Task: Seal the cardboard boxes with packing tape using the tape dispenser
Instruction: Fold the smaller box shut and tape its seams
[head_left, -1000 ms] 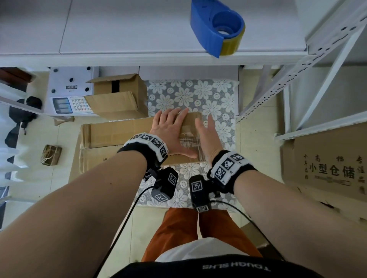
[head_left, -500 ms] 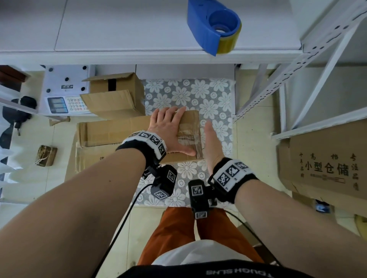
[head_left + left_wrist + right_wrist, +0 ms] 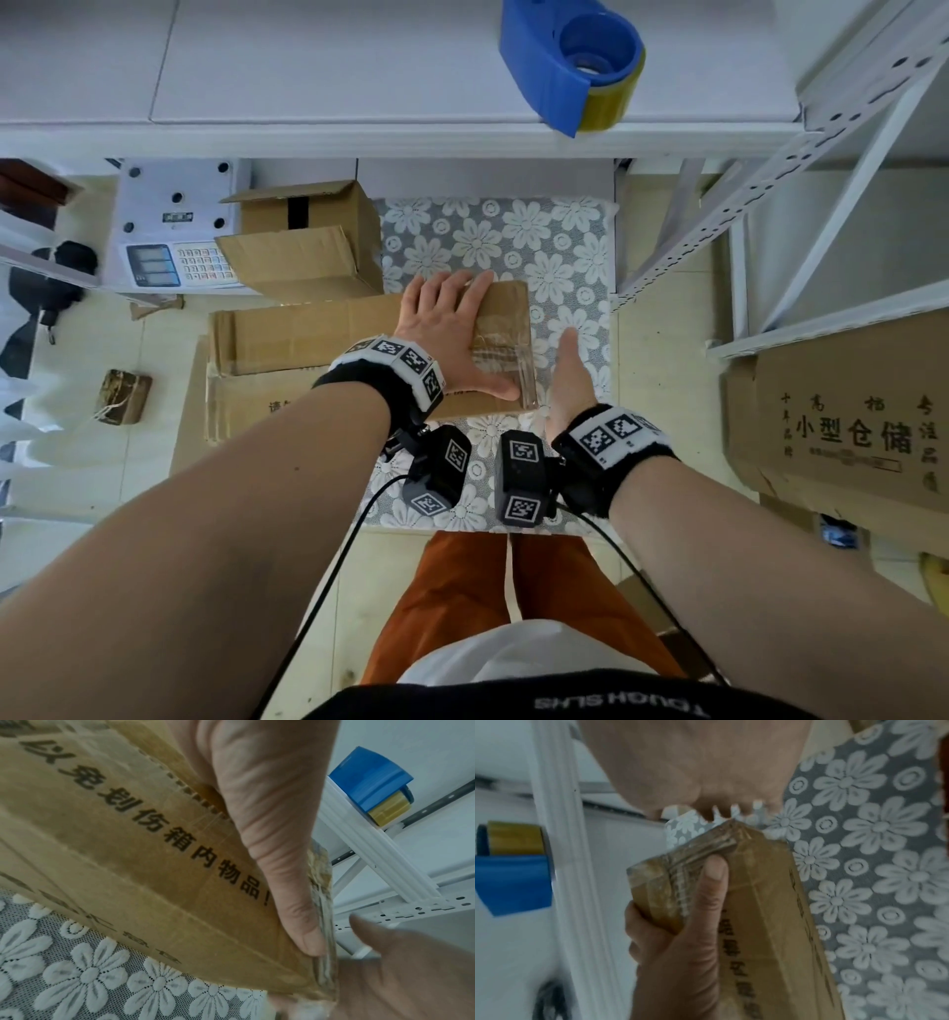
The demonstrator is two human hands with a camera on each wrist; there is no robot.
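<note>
Cardboard box point(image 3: 506, 308) is lying under our flat, released left hand point(image 3: 447, 334); our right hand point(image 3: 570, 380), fingers straight, is pressing its taped side.

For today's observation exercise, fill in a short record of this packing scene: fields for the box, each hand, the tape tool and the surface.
Box: cardboard box, flat on the cloth, clear tape over its right end
Left hand: left hand lies flat on the box top, fingers straight
Right hand: right hand open, against the taped end
Tape tool: blue tape dispenser unheld on the white shelf above
Surface: grey floral cloth
</note>
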